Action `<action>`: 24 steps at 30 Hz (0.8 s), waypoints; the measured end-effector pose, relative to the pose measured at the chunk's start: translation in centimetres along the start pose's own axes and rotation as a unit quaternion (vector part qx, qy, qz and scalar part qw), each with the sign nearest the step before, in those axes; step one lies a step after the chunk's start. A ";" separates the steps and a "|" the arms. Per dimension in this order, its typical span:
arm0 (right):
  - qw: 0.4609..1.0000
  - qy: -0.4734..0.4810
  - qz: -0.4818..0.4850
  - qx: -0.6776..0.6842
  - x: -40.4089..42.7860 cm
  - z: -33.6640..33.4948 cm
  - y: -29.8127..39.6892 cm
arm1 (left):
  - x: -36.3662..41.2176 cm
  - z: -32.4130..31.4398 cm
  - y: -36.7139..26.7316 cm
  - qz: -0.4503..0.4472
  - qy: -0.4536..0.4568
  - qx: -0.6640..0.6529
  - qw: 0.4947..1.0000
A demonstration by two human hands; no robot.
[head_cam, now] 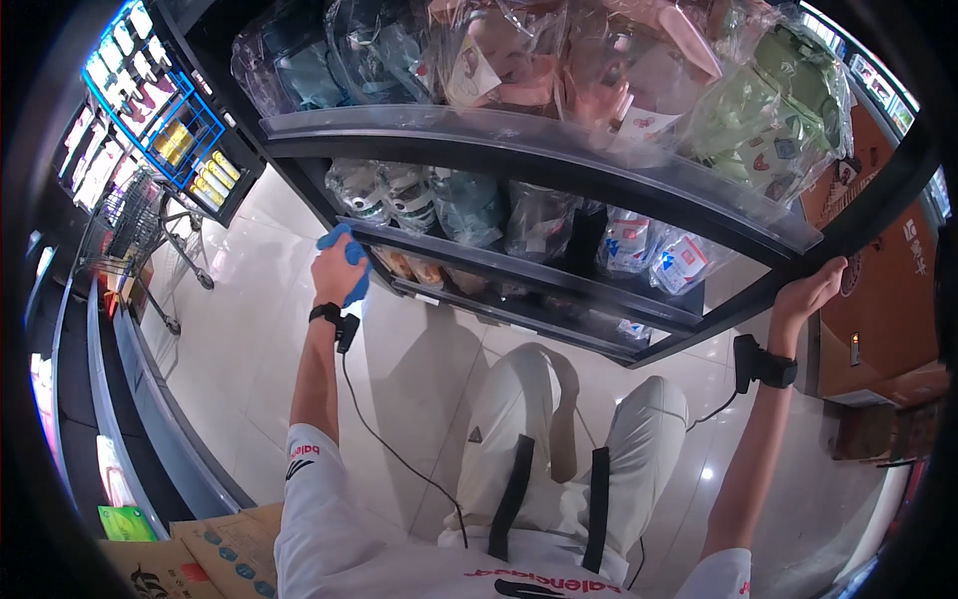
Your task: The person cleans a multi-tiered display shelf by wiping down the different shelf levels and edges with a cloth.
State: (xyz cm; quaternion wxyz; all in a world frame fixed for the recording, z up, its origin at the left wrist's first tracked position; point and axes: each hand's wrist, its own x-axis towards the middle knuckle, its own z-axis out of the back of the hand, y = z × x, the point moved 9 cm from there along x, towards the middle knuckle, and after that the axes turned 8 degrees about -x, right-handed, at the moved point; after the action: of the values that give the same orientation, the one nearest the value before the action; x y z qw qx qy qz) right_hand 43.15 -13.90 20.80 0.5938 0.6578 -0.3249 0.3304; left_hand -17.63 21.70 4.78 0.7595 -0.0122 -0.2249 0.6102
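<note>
A blue cloth (358,278) is bunched in my left hand (337,268), at the left end of a shelf's front edge (516,271) on a black display rack. My right hand (810,296) rests against the rack's right upright (775,303); its fingers are partly hidden, and I cannot tell how firmly they close on it. Plastic-wrapped goods in pink (516,67), green (786,112) and dark blue stand on the upper shelf behind a clear front strip (479,127). Smaller bagged items (468,206) sit on the shelf below.
A wire shopping cart (131,217) stands at the left near a blue wire basket (179,135). Large orange-brown cartons (876,299) are at the right. Low shelving (142,404) runs along the left, with a cardboard box (202,554) at the bottom left. Cables hang from both wrist devices.
</note>
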 end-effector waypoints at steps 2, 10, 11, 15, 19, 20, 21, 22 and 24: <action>1.000 -0.004 0.012 0.004 -0.1 -0.1 0.1 | 0.7 0.1 0.4 0.006 -0.012 0.026 1.000; 0.997 -0.006 0.025 -0.068 0.2 0.1 -0.7 | 0.8 -0.4 0.2 0.022 -0.037 -0.044 0.998; 0.994 -0.005 0.052 -0.101 0.2 0.0 -0.5 | 0.6 -0.4 0.1 0.019 -0.045 -0.046 0.998; 0.999 -0.002 -0.007 0.044 0.1 -0.5 1.8 | -0.3 -0.7 -2.6 0.033 -0.021 -0.070 0.997; 0.999 0.014 0.032 -0.013 0.1 0.1 -1.1 | -2.6 -0.1 -7.4 -0.020 0.016 -0.093 0.995; 0.999 0.015 0.032 -0.010 0.2 0.3 -1.4 | -3.5 -0.1 -9.3 -0.048 0.023 -0.108 0.993; 0.999 0.022 0.034 -0.009 0.2 0.5 -1.5 | -4.3 -0.2 -11.5 -0.077 0.031 -0.123 0.989; 0.999 0.028 0.037 -0.008 0.3 0.5 -1.3 | -5.2 -0.8 -13.2 -0.092 0.039 -0.129 0.987; 0.999 0.020 0.030 0.002 -0.2 -0.1 -0.4 | -7.4 -2.0 -16.6 -0.118 0.075 -0.134 0.981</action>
State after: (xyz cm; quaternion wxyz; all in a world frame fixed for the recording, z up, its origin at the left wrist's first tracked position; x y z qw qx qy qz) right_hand 43.32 -13.75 20.46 0.5888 0.6423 -0.3317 0.3615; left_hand -2.74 11.12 5.42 0.8325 -0.1332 -0.2472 0.4776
